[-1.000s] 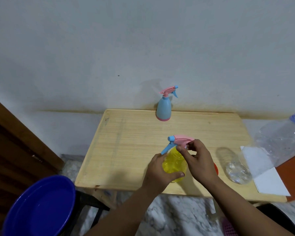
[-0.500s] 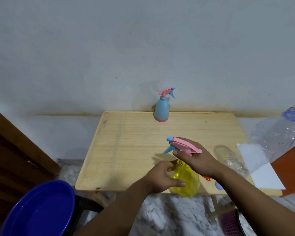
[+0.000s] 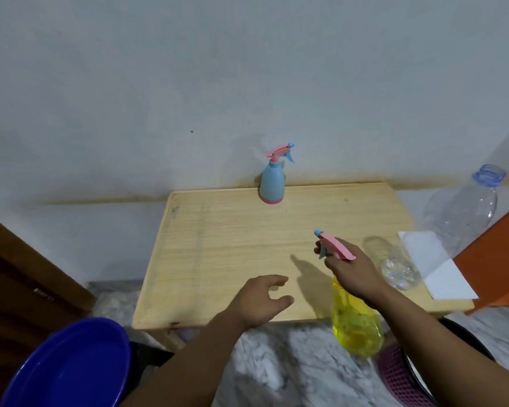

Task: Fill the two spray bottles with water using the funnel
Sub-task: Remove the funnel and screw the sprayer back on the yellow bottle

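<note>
My right hand (image 3: pixel 348 267) grips the pink spray head of the yellow spray bottle (image 3: pixel 354 321) and holds it lifted, tilted toward me over the front edge of the wooden table (image 3: pixel 232 245). My left hand (image 3: pixel 259 301) hovers over the table's front edge with loosely curled fingers, holding nothing. A blue spray bottle (image 3: pixel 272 179) with a pink head stands upright at the back of the table by the wall. No funnel shows; my right arm covers the spot to the bottle's right.
A large clear plastic bottle (image 3: pixel 441 227) leans at the right, its base on the table. White paper (image 3: pixel 435 265) lies under it beside an orange surface (image 3: pixel 500 259). A dark blue basin (image 3: pixel 68 365) sits low left. A pink basket (image 3: pixel 400 374) is on the floor.
My right hand lifted the yellow bottle off the table and drew it toward me and to the right. My left hand let go of the bottle's body and now hangs free.
</note>
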